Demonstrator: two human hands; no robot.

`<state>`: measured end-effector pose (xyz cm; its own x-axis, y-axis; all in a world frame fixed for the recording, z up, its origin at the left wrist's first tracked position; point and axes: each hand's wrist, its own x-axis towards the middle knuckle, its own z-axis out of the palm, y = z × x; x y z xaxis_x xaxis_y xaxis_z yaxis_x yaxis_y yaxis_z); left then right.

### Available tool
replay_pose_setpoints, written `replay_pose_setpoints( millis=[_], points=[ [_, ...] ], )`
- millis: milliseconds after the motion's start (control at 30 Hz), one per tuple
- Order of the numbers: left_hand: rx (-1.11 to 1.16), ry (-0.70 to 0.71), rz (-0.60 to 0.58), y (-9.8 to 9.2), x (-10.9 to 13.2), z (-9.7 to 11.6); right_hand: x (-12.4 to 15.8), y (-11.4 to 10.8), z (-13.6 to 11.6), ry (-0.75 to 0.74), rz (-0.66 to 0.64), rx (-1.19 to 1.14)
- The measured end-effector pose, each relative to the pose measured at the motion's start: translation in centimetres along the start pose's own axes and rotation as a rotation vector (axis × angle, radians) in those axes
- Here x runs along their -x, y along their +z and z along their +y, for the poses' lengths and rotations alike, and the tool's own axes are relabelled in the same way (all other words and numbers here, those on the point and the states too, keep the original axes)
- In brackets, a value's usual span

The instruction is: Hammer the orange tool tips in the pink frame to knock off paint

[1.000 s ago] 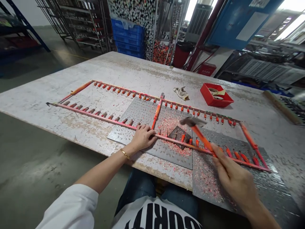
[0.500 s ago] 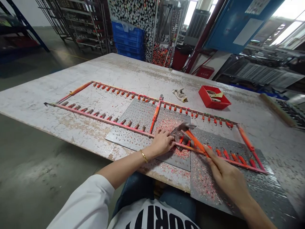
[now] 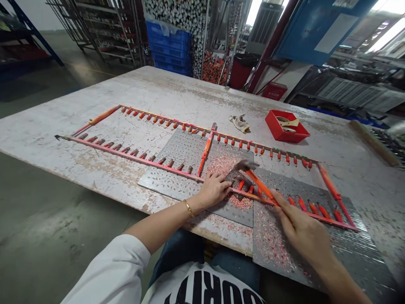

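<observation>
On the worn white tabletop [image 3: 76,95], my right hand [image 3: 300,223] grasps the orange-handled metal hammer [image 3: 261,185], its blurred head over the long orange-and-pink rectangular frame [image 3: 207,148]. My left hand [image 3: 215,189] hides part of the near rail [image 3: 136,159]; whether it grips, I cannot tell. Bare tabletop opens beyond the far rail [image 3: 172,121].

Your bare left hand [image 3: 215,189], palm down, fingers bent, your bare right hand [image 3: 299,226], curled in grip, both bare forearms [image 3: 158,226] angled inward
</observation>
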<state>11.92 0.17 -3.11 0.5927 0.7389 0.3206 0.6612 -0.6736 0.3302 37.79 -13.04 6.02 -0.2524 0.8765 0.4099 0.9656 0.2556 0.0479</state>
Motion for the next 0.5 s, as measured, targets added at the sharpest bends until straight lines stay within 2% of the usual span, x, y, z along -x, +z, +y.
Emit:
replay_pose_setpoints(
  millis=[67, 133, 200, 267, 333, 400, 500],
  points=[
    [-0.005, 0.001, -0.003, -0.1, 0.0, 0.0, -0.4, -1.3, -0.1, 0.031, 0.128, -0.036],
    [-0.008, 0.008, 0.002, -0.2, 0.0, 0.0, -0.2, -1.3, -0.3, 0.044, 0.218, -0.020],
    [-0.008, 0.016, 0.005, -0.3, 0.0, 0.0, 0.4, 0.0, -0.3, 0.013, 0.159, 0.037],
    [-0.007, 0.021, 0.006, -0.4, 0.1, 0.0, 1.1, 1.8, -0.3, -0.045, 0.003, 0.074],
    [-0.009, 0.030, -0.002, -0.5, 0.1, 0.1, 1.5, 3.0, -0.1, -0.049, -0.074, 0.073],
    [-0.015, 0.031, -0.004, -0.5, 0.1, 0.1, 1.3, 3.0, 0.0, -0.050, -0.090, 0.084],
    [-0.021, 0.010, -0.005, -0.5, 0.0, 0.2, 0.3, 0.9, 0.1, -0.045, -0.022, 0.055]
  ],
)
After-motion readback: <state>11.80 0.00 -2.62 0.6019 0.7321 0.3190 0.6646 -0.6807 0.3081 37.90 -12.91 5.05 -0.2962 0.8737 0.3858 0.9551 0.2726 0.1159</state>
